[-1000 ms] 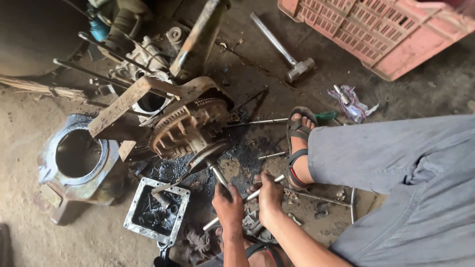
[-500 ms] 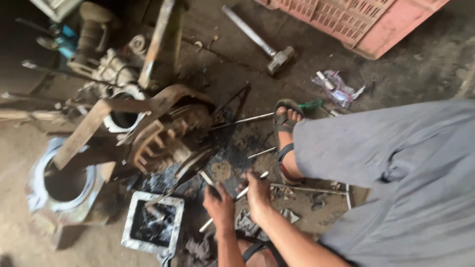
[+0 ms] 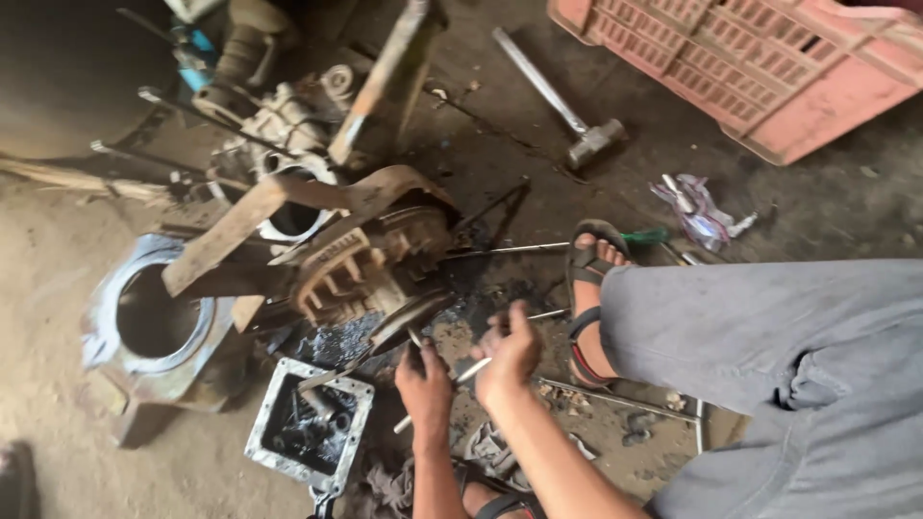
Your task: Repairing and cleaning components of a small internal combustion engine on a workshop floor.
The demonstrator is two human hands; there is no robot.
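Observation:
My left hand (image 3: 424, 386) is closed around the short stem of a dark, greasy disc-shaped part (image 3: 408, 320). That part leans against a rusty toothed gear assembly (image 3: 361, 261) on the floor. Just to the right, my right hand (image 3: 509, 352) is curled over a thin steel rod (image 3: 468, 372) that lies slanted across the oily ground. The two hands are almost touching. My forearms enter from the bottom edge, and my grey trouser leg (image 3: 769, 375) fills the right side.
A square metal tray (image 3: 263, 444) with oily small parts sits left of my hands, beside a round-bored housing (image 3: 103, 317). My sandalled foot (image 3: 589, 288), a sledgehammer (image 3: 577, 125), a pink plastic crate (image 3: 769, 58), a green-handled screwdriver (image 3: 646, 235) and a crumpled wrapper (image 3: 700, 211) lie beyond.
The view swung left and back. Both hands stayed at the disc part and rod, with the right hand shifting slightly up along the rod.

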